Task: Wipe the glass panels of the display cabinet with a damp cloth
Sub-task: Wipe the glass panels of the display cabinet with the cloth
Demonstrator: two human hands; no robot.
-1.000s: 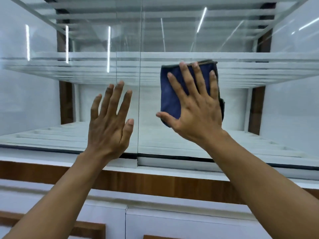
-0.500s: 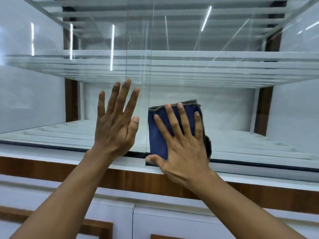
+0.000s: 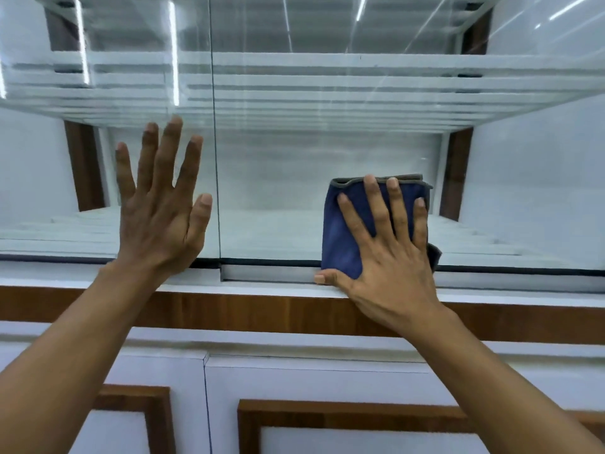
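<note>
Right hand [image 3: 389, 257] slid blue cloth [image 3: 340, 231] down, then rightward along glass panel [image 3: 278, 191] bottom.

The right hand [image 3: 389, 267] hides much of the blue cloth [image 3: 340, 231].

**One head-worn view, close in and facing forward**
You face the glass panels [image 3: 278, 191] straight on from near; your fingers [image 3: 167, 152] sit mid-frame, the shelves [image 3: 327, 60] above them, the white lower doors [image 3: 311, 381] below, along the frame's bottom.

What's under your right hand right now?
A folded blue cloth, pressed flat by the right hand against the right glass panel near its bottom edge. The hand covers the cloth's middle.
</note>
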